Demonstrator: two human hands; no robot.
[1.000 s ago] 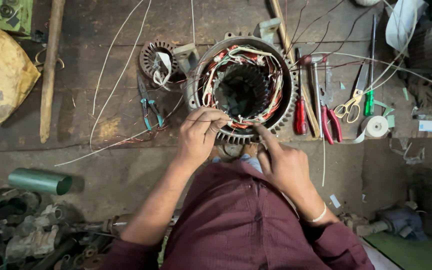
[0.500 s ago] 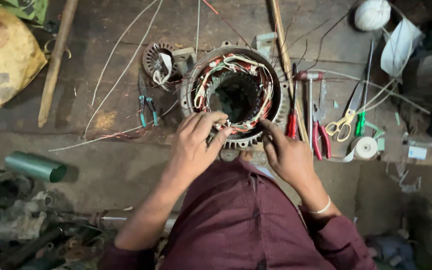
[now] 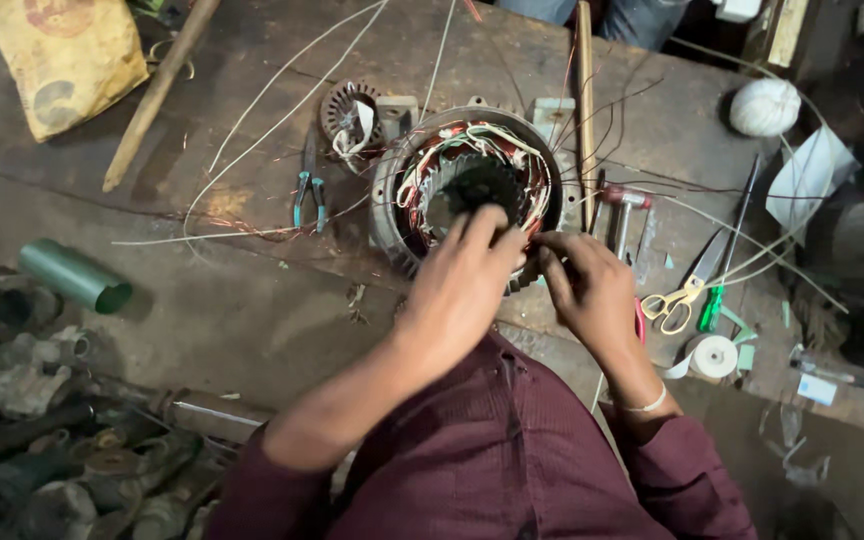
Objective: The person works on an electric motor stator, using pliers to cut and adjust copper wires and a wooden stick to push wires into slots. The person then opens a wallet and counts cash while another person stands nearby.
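Note:
A round metal motor stator (image 3: 402,180) with red, white and copper windings (image 3: 492,140) lies on the dirty workbench (image 3: 252,300). My left hand (image 3: 462,285) rests on its near rim, fingers curled over the windings at the inner edge. My right hand (image 3: 587,285) is just to the right, fingertips pinching at the windings on the near right rim. What exactly the fingers grip is hidden by the hands. Both sleeves are maroon.
Blue-handled pliers (image 3: 307,195) lie left of the stator, a small fan part (image 3: 347,110) behind it. Yellow-handled scissors (image 3: 687,290), a green screwdriver (image 3: 717,300), a tape roll (image 3: 712,355) and a white string ball (image 3: 764,107) sit right. A green tube (image 3: 72,275), yellow sack (image 3: 67,60), wooden stick (image 3: 157,90).
The view has shifted, so the stator sits higher and further right. Both hands have moved closer together on the stator's near right rim.

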